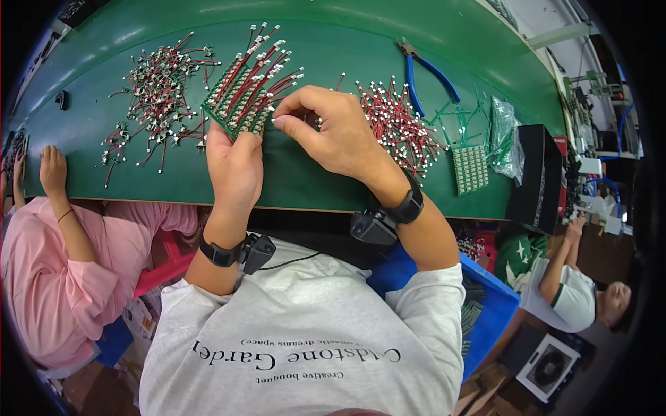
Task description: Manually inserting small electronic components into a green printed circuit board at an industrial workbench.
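Note:
My left hand (237,165) is closed on the lower edge of a green circuit board panel (239,104), tilted up above the table. Rows of small pads cover the panel. Many red wire leads with white plugs rise from it, fanning toward the upper right. Beside the panel's right edge, my right hand (338,133) is pinched, with a small white connector (275,119) at its thumb and fingertip; any wire on it is hidden. Just right of this hand lies a pile of red leads with white plugs (395,121).
Left on the green table (291,191) is a heap of wired small boards (161,93). On the right are blue-handled cutters (433,73), green board scraps (461,114), another panel (471,170), a clear bag (505,139) and a black box (531,173). People sit on both sides.

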`<action>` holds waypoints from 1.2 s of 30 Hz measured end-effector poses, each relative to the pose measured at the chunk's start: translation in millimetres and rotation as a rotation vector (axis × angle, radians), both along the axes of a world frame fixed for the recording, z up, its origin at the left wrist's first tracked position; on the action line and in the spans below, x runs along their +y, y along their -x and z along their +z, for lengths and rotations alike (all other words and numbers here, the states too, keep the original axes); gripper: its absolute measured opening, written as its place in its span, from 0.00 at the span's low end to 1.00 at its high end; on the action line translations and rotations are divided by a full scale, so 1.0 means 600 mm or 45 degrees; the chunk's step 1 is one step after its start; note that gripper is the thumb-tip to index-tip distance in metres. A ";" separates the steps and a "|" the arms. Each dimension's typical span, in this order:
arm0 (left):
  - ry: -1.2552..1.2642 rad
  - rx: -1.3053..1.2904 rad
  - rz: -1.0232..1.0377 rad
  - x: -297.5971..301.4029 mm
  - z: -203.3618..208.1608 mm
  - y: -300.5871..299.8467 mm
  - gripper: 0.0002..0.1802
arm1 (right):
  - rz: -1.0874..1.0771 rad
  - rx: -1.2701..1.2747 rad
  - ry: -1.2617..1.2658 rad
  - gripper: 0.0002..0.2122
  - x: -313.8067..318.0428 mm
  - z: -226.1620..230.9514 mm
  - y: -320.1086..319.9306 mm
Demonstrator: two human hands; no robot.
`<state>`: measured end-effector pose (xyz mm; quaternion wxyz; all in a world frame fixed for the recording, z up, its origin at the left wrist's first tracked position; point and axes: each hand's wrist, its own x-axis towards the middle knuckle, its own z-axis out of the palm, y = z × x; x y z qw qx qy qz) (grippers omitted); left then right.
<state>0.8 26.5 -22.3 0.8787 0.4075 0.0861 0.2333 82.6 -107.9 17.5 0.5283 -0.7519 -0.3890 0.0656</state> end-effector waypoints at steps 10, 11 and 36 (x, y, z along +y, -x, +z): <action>-0.204 -0.012 -0.107 -0.017 -0.010 0.004 0.28 | -0.037 -0.235 -0.062 0.08 0.005 -0.016 0.002; -0.190 -0.039 -0.126 -0.018 -0.010 0.006 0.28 | -0.041 -0.268 -0.066 0.08 0.006 -0.018 0.002; -0.376 0.067 -0.291 -0.024 0.009 0.014 0.40 | -0.231 -0.634 -0.015 0.05 0.014 -0.036 0.017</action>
